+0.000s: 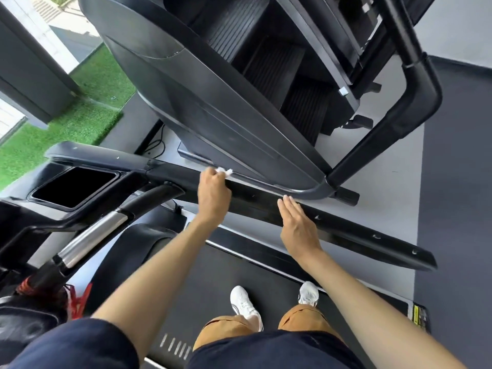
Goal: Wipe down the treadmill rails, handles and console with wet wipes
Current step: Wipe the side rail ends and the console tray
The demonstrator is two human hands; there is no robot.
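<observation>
Head view: person stands on treadmill belt (213,275), white shoes (243,304) toward belt's right edge. Left hand (214,194) clenched round crumpled white wet wipe (225,170), holding it against far edge of black side rail (359,235), toward console end. Right hand (299,230) released, fingers (288,206) straight and together, flat on same rail near its middle. Hands apart. Console (74,186) with dark recess and silver-banded handle (93,235) at left. Black stair machine (213,102) just beyond rail.

The rail (346,227) — glossy black plastic (lightly scuffed) — beside a smooth, shiny metal handle (93,235).
</observation>
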